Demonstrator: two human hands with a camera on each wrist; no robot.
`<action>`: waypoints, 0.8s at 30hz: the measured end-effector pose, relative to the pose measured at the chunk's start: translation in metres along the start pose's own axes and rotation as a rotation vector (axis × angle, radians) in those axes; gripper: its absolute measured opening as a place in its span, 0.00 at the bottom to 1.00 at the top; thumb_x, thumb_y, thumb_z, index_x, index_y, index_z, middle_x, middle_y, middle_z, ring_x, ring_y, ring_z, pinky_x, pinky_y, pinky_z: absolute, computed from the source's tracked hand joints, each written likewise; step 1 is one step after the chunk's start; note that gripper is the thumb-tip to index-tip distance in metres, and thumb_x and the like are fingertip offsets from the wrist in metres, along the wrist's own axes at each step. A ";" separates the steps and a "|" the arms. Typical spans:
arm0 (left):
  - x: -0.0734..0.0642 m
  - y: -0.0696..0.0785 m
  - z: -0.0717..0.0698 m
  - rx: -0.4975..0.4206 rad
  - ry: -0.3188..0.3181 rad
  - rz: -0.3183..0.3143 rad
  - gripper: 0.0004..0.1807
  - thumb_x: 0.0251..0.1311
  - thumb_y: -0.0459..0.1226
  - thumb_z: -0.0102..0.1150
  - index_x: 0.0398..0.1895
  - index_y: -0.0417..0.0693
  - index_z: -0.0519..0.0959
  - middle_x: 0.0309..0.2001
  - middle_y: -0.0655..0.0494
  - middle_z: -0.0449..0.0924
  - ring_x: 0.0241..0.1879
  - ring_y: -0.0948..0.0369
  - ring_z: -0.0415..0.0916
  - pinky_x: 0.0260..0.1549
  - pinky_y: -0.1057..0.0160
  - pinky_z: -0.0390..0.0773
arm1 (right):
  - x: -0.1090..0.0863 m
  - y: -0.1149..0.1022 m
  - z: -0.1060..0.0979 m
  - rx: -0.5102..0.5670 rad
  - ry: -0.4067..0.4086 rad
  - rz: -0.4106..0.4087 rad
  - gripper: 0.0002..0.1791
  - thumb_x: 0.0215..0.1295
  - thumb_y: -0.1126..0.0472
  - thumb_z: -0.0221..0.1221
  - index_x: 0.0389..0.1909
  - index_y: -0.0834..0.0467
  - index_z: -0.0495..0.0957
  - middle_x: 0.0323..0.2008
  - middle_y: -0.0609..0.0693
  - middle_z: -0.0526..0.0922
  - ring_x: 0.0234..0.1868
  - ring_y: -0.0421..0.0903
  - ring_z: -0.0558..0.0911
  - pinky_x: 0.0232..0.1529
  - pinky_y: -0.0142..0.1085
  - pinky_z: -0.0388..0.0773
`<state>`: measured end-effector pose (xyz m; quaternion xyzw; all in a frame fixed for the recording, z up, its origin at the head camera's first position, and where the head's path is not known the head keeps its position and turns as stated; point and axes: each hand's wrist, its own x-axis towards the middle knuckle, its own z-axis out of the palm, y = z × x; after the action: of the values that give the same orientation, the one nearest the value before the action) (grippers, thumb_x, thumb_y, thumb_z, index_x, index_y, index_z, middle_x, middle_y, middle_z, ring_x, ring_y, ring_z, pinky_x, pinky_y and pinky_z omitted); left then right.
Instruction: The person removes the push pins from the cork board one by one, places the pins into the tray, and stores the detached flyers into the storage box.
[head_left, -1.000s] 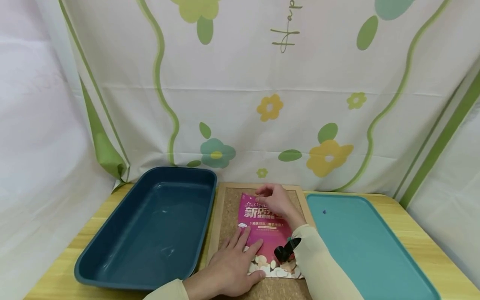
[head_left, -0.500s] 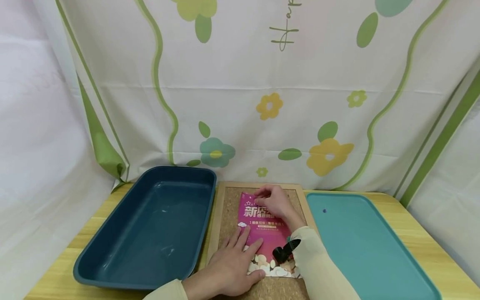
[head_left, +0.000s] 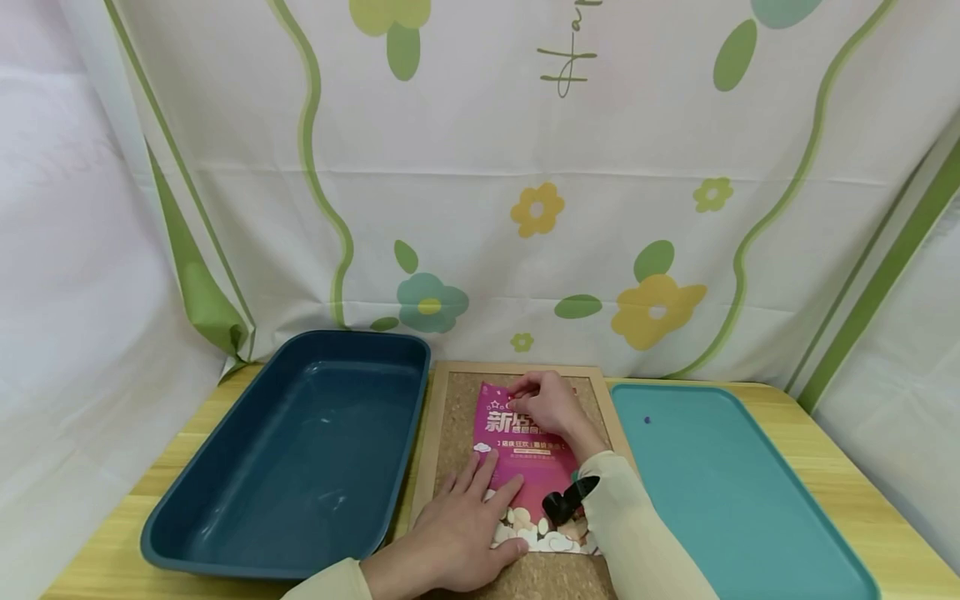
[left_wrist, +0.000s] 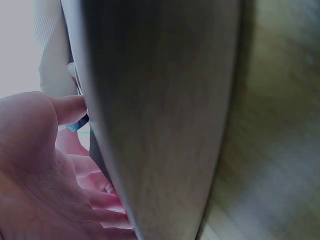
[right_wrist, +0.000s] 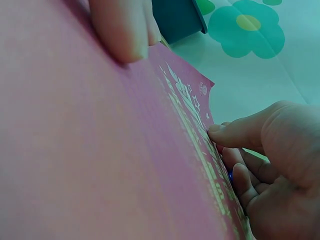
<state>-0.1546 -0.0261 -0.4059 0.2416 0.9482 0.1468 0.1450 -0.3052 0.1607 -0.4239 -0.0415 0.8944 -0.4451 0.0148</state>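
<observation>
A pink flyer (head_left: 536, 471) with white and gold lettering lies on a wood-framed cork board (head_left: 459, 406). My left hand (head_left: 467, 527) rests flat on its lower left part, fingers spread and thumb out toward the cloud pattern. Over the flyer's top, my right hand (head_left: 551, 406) is bent, thumb and fingers drawn together. The right wrist view shows the right thumb tip (right_wrist: 216, 132) against the flyer (right_wrist: 180, 135) near its upper edge. A small blue push pin (right_wrist: 230, 176) shows partly between the curled fingers and the paper; the fingers hide the rest.
A deep dark blue tray (head_left: 420, 417) stands left of the board. To the right lies a flat teal tray (head_left: 738, 492) with a small purple-blue piece (head_left: 647, 420) near its far end. Behind the wooden table (head_left: 862, 467) hangs a flowered cloth (head_left: 450, 208).
My right hand has lowered and shifted slightly, now covering more of the flyer's top lettering. My left hand stays in place. The head view has tilted a little.
</observation>
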 end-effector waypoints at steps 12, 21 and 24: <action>0.001 0.000 -0.001 -0.007 -0.004 -0.001 0.42 0.67 0.65 0.59 0.83 0.69 0.63 0.87 0.50 0.49 0.86 0.43 0.45 0.78 0.32 0.60 | -0.002 -0.001 0.000 -0.053 0.009 -0.011 0.08 0.70 0.60 0.69 0.48 0.52 0.90 0.38 0.49 0.89 0.38 0.44 0.84 0.38 0.35 0.79; 0.000 0.000 -0.001 -0.006 -0.002 -0.008 0.42 0.67 0.65 0.59 0.83 0.69 0.63 0.87 0.50 0.49 0.86 0.42 0.45 0.77 0.31 0.60 | -0.003 -0.006 0.001 -0.111 0.012 -0.003 0.06 0.71 0.60 0.69 0.45 0.51 0.90 0.38 0.49 0.88 0.38 0.44 0.83 0.38 0.36 0.79; 0.001 0.000 0.000 -0.004 -0.006 -0.008 0.42 0.67 0.65 0.59 0.83 0.70 0.63 0.87 0.51 0.49 0.86 0.42 0.45 0.77 0.31 0.60 | -0.003 -0.007 0.000 -0.118 0.014 0.003 0.06 0.70 0.59 0.69 0.45 0.51 0.90 0.37 0.48 0.88 0.38 0.44 0.83 0.39 0.36 0.79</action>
<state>-0.1555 -0.0253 -0.4056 0.2381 0.9483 0.1476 0.1491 -0.3014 0.1566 -0.4190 -0.0377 0.9193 -0.3918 0.0068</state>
